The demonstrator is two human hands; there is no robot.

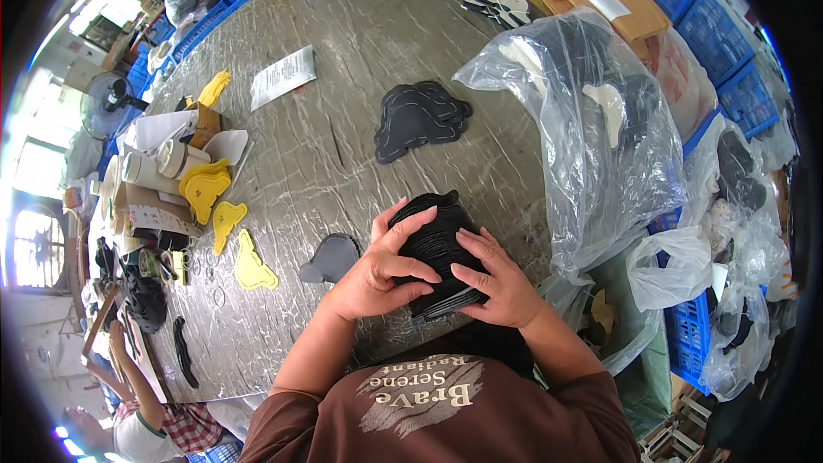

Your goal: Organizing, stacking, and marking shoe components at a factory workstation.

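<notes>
Stack of black cut pieces (437,249) sits at the near table edge, clamped between both hands: left hand (377,273) curled over its top and left side, right hand (497,279) gripping the right side. Stack's lower part hidden behind the fingers; piece count unreadable. Pieces thin, flat, curvy-edged. Similar black pieces (420,118) farther up the wrinkly grey table (360,43), clear plastic bag (591,120) on the right
</notes>
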